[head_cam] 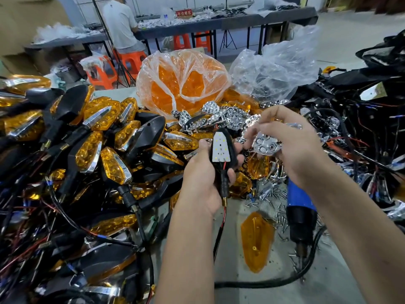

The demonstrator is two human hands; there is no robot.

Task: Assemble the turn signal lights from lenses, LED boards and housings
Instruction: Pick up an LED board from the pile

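My left hand [203,178] grips a black housing [224,165] upright, with a white LED board [221,148] seated in its face and red and black wires hanging from its stem. To the right of it, my right hand [291,145] pinches a chrome reflector [265,145] with round cups, held just beside the housing without touching it. One loose amber lens [257,240] lies flat on the table below my hands. More chrome reflectors [219,117] are heaped behind the housing.
A big pile of finished amber and black lights [94,137] fills the left. A plastic bag of amber lenses [182,84] stands behind. A blue and black electric screwdriver [301,213] lies among scattered screws [269,198]. Wired housings [361,132] are piled on the right. A person sits at a far table.
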